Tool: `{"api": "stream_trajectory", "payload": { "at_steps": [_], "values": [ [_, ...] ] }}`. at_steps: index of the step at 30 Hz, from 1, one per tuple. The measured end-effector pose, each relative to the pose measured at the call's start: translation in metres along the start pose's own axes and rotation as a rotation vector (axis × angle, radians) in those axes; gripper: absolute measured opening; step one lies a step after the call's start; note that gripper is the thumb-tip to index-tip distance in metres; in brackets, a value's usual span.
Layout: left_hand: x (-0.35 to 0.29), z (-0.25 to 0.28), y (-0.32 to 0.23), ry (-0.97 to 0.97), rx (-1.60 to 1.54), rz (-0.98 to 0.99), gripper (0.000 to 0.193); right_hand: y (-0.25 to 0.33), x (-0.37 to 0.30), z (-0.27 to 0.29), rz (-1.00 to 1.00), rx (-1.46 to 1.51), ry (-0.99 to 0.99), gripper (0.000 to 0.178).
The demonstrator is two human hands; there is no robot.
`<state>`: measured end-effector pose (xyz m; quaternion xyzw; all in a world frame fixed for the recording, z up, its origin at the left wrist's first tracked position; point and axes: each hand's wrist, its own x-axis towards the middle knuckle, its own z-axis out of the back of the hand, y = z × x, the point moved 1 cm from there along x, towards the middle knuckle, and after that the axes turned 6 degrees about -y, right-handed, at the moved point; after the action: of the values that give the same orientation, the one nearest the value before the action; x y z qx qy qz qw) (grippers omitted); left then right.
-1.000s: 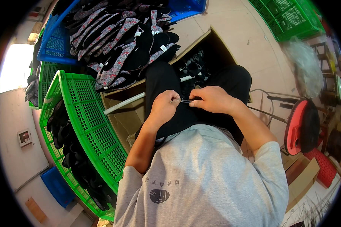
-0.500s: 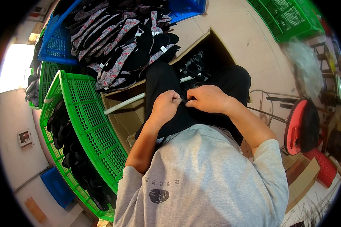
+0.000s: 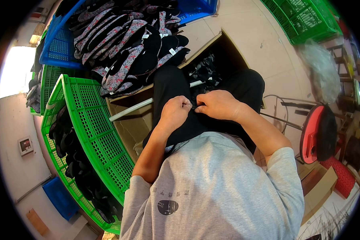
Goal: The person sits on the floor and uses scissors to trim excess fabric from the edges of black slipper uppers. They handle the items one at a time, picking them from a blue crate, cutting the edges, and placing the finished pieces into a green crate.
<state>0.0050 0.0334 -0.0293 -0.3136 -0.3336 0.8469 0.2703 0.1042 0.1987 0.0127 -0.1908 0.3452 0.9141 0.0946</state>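
Over my lap, my left hand [image 3: 176, 112] is closed in a pinch, its fingertips pointing toward the other hand. Close to its right, my right hand [image 3: 217, 104] is also closed, thumb against curled fingers. Something small and dark shows between the two hands, too small to name and hard to tell from my black trousers [image 3: 170, 86]. Beyond my hands, between my knees, several small black shiny pieces [image 3: 204, 70] lie in an open cardboard box [image 3: 237, 52]. A white rod [image 3: 132, 109] runs across the box to the left, passing under my left leg.
A heap of black and floral-patterned fabric pieces [image 3: 124, 46] lies at the far left by a blue crate [image 3: 62, 46]. At my left stands a green crate [image 3: 98, 124] with black items inside. On the right are a red and black round seat [image 3: 314, 134] and a clear plastic bag [image 3: 322, 72].
The fingers of my left hand have shifted slightly and curl in more. My right hand stays almost in place.
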Motion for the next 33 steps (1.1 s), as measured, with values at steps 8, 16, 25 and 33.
{"api": "stream_trajectory", "payload": {
  "at_steps": [8, 16, 25, 33],
  "values": [
    [0.0, 0.001, -0.002, 0.003, 0.03, -0.01, 0.014, -0.004, 0.0, -0.005, 0.01, 0.017, -0.05, 0.027],
    [0.001, -0.003, 0.006, -0.159, -0.146, 0.047, 0.014, -0.026, -0.009, -0.008, -0.121, 0.379, -0.169, 0.029],
    [0.001, 0.002, 0.0, -0.223, -0.096, -0.023, 0.011, -0.049, -0.029, -0.084, -0.2, 1.158, -0.152, 0.036],
    [-0.02, 0.04, -0.006, -0.27, -0.142, -0.065, 0.026, -0.049, -0.037, -0.089, -0.077, 1.483, -0.164, 0.035]
  ]
}}
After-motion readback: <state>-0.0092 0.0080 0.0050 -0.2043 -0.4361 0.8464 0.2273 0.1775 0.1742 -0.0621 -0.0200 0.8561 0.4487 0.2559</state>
